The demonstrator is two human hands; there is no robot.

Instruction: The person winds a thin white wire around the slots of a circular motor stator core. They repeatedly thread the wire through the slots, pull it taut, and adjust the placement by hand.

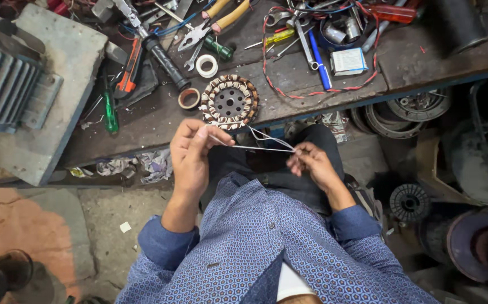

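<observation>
1. I take the round wound stator (230,102) on the workbench (159,121) as my landmark; it lies flat near the bench's front edge, its coils ringed around a dark perforated hub.
2. My left hand (190,155) sits just below the stator, toward me, thumb and forefinger pressed together on thin pale wire leads (255,147).
3. My right hand (311,163) is below and to the right of the stator, its fingertips pinching the far end of the same leads, so they run taut between both hands.
4. The leads rise from the right hand back to the stator's lower edge, where they join the winding.
5. Just left of the stator, touching or nearly touching it, lies a small brown tape ring (189,98); above that sits a white tape roll (206,66).
6. Up and left of the stator I see a black-handled tool (166,61), and farther left a green-handled screwdriver (110,111).
7. Straight above the stator lie pliers with yellow grips (216,19).
8. To the stator's upper right, a looped red cable (311,90) surrounds a blue pen-like tool (318,62) and a small white box (348,61).
9. Far left of the stator stands a grey finned metal block (4,84) on a slab.
10. Below the hands, my blue patterned shirt (266,247) fills the view.
</observation>
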